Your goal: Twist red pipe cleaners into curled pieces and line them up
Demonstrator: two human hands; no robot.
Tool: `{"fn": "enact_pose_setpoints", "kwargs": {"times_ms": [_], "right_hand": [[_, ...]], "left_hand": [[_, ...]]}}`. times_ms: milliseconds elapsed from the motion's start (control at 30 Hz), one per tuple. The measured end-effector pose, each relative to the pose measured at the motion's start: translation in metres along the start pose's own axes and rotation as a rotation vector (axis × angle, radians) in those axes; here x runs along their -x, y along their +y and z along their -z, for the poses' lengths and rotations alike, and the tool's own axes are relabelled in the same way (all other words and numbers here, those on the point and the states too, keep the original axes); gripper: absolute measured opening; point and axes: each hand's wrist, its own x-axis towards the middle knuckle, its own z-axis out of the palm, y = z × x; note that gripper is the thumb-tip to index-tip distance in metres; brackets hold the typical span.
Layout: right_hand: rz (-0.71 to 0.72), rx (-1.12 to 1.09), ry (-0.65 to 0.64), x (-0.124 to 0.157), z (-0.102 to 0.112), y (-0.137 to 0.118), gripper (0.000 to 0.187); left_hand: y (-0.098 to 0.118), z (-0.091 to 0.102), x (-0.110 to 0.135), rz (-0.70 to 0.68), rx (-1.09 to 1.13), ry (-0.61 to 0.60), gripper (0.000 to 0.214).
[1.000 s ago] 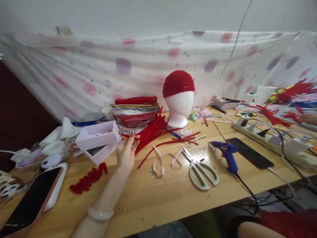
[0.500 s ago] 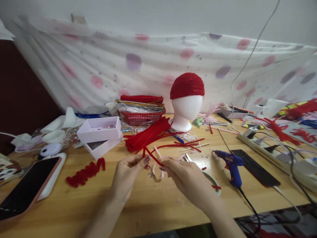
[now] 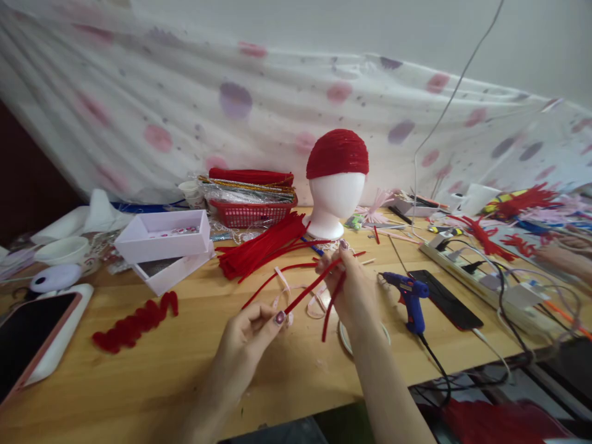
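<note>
A red pipe cleaner stretches between my two hands above the table. My left hand pinches its lower end between thumb and fingers. Higher up and to the right, my right hand is closed on its other part, and a bent red length dangles below the fingers. Under them a pale measuring tape lies curled on the wood. A bundle of red pipe cleaners rests just beyond my hands. Partly behind my right forearm lies a pale green ring.
A white foam head wearing a red cap stands at the back. To the right are a blue glue gun, a phone and a power strip. White boxes and a fuzzy red zigzag sit left. Another person's hand appears far right.
My right hand has moved up and away, drawing the pipe cleaner out between my hands. The view has shifted slightly right, and another person's hand has come into sight.
</note>
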Motion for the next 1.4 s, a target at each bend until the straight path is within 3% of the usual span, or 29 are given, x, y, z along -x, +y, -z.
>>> {"fn": "enact_pose_setpoints", "kwargs": {"times_ms": [133,300,500,667,800,1000,1233,1400], "right_hand": [[-0.199,-0.326,0.003,0.003,-0.022,-0.006,0.038],[0.009,-0.303,-0.096,0.011,-0.033,-0.006,0.048],[0.115,-0.265,-0.028,0.022,-0.040,0.003,0.055],[0.248,-0.323,0.062,0.028,-0.040,0.010,0.060],[0.207,-0.318,0.043,0.028,-0.029,0.007,0.054],[0.139,-0.253,-0.047,0.036,-0.017,0.007,0.026],[0.130,-0.276,-0.057,0.039,-0.005,0.009,0.013],[0.134,-0.273,-0.019,0.033,0.004,0.013,0.013]], "left_hand": [[-0.010,-0.022,0.002,0.036,0.138,-0.031,0.025],[-0.010,-0.035,0.008,0.178,0.336,-0.049,0.038],[-0.012,-0.044,0.012,-0.069,0.085,0.206,0.033],[-0.018,-0.054,0.015,-0.149,0.071,0.329,0.032],[-0.019,-0.044,0.014,-0.084,0.142,0.204,0.031],[-0.024,-0.025,0.013,0.120,0.343,0.016,0.025],[-0.014,-0.018,0.021,0.048,0.278,0.118,0.031],[0.001,-0.012,0.025,0.005,0.200,0.076,0.039]]}}
